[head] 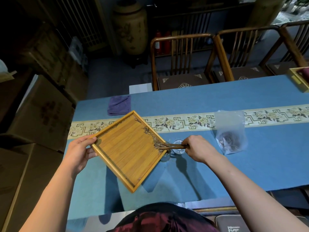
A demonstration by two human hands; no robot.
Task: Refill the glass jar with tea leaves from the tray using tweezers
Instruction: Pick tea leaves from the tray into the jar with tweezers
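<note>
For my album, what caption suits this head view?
Left hand tilts a bamboo tray while right hand tweezers tea leaves toward a glass jar.

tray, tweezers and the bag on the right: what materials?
Tray: likely bamboo, matte honey-yellow, fine parallel strip grain, raised rim. Tweezers: look like wood or bamboo, darker brown; too small to tell which. Bag: thin clear plastic film, crinkled and glossy, dark contents showing through.

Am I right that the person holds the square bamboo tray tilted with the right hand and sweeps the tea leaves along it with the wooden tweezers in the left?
Not quite: the hands are swapped. In the head view, the left hand holds the square bamboo tray, and the right hand works the wooden tweezers at the tea leaves.
</note>
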